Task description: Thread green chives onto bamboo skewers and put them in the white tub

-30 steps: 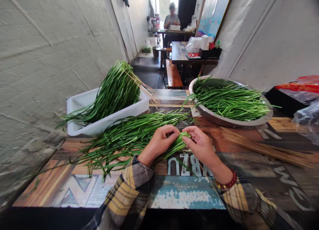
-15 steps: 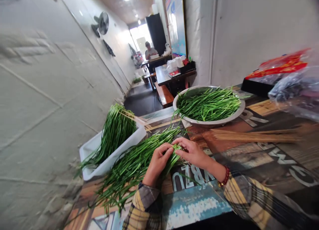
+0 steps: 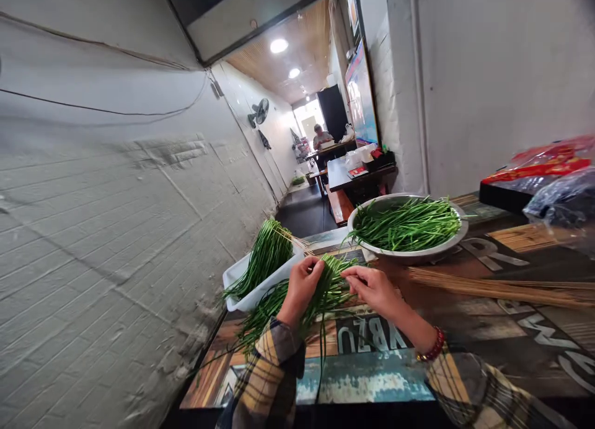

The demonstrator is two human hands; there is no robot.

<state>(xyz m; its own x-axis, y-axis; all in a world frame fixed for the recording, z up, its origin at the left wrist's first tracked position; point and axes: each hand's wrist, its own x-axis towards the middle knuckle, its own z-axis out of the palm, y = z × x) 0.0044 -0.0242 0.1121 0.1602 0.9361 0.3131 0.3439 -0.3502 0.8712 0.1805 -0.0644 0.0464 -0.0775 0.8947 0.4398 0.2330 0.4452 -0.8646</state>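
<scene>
My left hand (image 3: 301,289) is closed on a small bunch of green chives (image 3: 325,296), whose long leaves hang down toward the table edge. To its right is my right hand (image 3: 374,292), thumb and fingers pinched together a little apart from the bunch; what they hold, if anything, is too small to make out. Under and behind my left hand lies a loose pile of chives (image 3: 260,323). A white plastic tray (image 3: 266,291) beyond it holds folded chives (image 3: 267,255) on thin wooden skewers (image 3: 301,244).
At the back of the patterned table (image 3: 372,379) a metal basin (image 3: 409,253) holds more chives (image 3: 409,224). Bamboo skewers (image 3: 493,287) lie to the right, near a plastic bag (image 3: 564,199). A brick wall (image 3: 139,261) borders the left. A person (image 3: 320,137) sits far back.
My hands, earlier together on the chives, have parted, with the right now to the side. The view has shifted up and left, showing more wall and ceiling.
</scene>
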